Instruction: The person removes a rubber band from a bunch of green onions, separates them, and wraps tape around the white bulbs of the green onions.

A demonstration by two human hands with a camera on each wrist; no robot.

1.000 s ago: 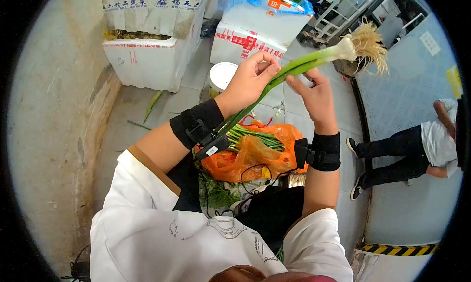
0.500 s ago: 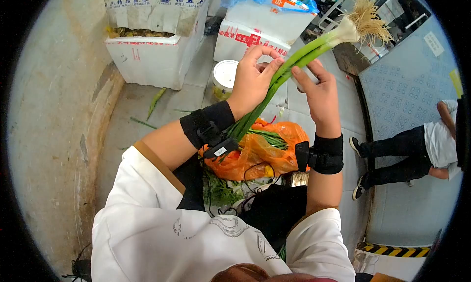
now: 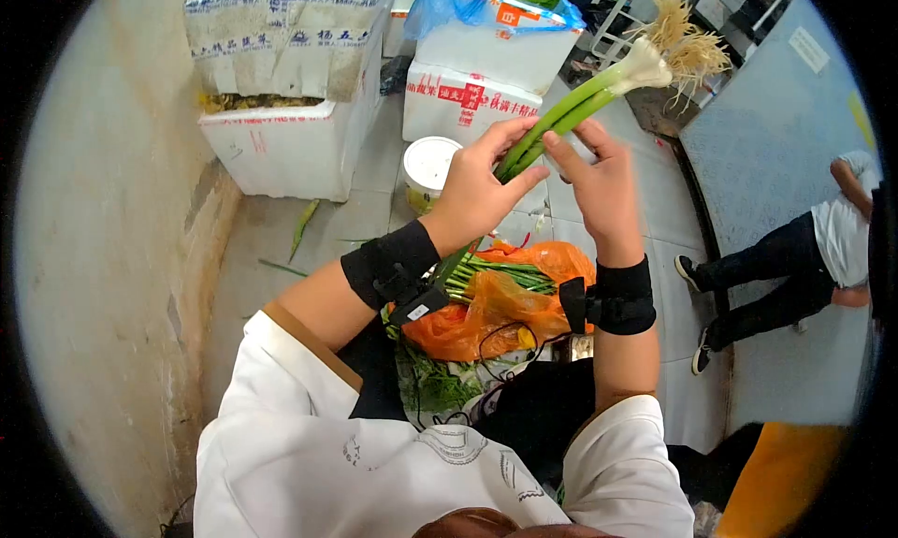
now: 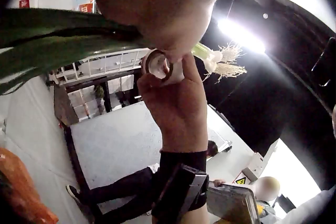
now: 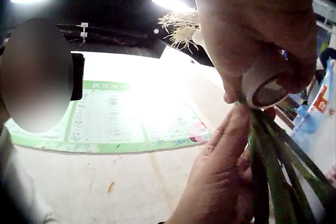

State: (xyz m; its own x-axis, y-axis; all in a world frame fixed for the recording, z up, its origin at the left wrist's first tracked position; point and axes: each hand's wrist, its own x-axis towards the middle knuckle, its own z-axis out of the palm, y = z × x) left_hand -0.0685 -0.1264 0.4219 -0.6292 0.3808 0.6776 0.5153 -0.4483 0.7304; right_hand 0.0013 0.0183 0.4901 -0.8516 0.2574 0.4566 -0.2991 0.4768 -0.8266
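Observation:
A small bunch of green onions [image 3: 585, 108], with white bulbs and stringy roots at the upper right, slants up between both hands. My left hand [image 3: 477, 187] holds the stalks partway along, thumb on the near side. In the right wrist view the green leaves [image 5: 273, 166] trail down past that hand. My right hand [image 3: 603, 192] is right beside the stalks, nearer the bulbs. Both wrist views show it gripping a roll of tape [image 5: 255, 85], white with a brown core, close against the onions. The head view hides the roll behind the fingers.
Below the hands lies an orange plastic bag [image 3: 496, 313] of more green onions. Ahead are a white lidded tub [image 3: 431, 164] and stacked foam boxes [image 3: 271, 150]. Loose leaves [image 3: 301, 229] lie on the tiled floor. A person [image 3: 776, 267] stands at the right.
The left fingers have closed round the stalks, the thumb now lower and apart from the forefinger. The right hand stays beside the onions. The head view has shifted a little.

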